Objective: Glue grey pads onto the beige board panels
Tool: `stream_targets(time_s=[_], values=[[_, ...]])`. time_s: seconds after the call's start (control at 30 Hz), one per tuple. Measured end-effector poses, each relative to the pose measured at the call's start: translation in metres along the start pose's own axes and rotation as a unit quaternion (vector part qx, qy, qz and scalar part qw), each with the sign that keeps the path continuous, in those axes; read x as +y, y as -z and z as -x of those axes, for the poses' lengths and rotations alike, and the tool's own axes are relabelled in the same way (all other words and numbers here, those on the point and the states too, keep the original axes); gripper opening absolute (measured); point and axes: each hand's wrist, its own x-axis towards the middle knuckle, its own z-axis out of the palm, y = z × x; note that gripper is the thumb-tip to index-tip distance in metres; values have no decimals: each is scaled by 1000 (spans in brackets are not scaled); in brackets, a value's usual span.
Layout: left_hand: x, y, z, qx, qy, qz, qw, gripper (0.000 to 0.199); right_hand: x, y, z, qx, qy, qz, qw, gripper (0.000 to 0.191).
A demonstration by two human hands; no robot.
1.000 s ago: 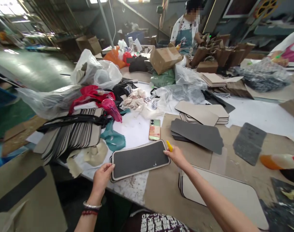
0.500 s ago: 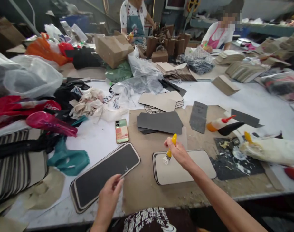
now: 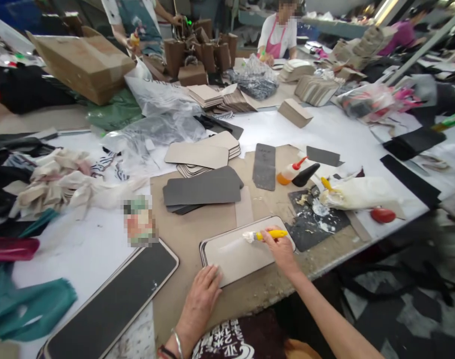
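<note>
The left hand [image 3: 202,296], a second ago at the left end of the dark panel [image 3: 111,299] and half a second ago on its near side, has left it and now rests on the near left corner of the beige board [image 3: 242,269]; the right hand [image 3: 281,249] has gone from the panel's right end to the board; its yellow brush [image 3: 275,234], half a second ago steep over the board's left end, has tipped nearly level, bristles now by the middle of the far edge; the view has swung right, bringing in a person in purple [image 3: 401,39] beyond the worktop's [image 3: 339,127] far edge and all of a red object [image 3: 382,215] by its near edge.
</note>
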Motion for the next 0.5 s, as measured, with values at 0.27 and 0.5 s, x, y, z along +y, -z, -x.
stream_targets(time_s=[0.27, 0.5], values=[[-2, -7, 4, 13, -4, 4, 1000, 28, 19, 61, 12, 113, 159, 198, 961, 25], [-9, -8, 4, 61, -37, 10, 997, 30, -22, -12, 93, -50, 204, 122, 970, 13]])
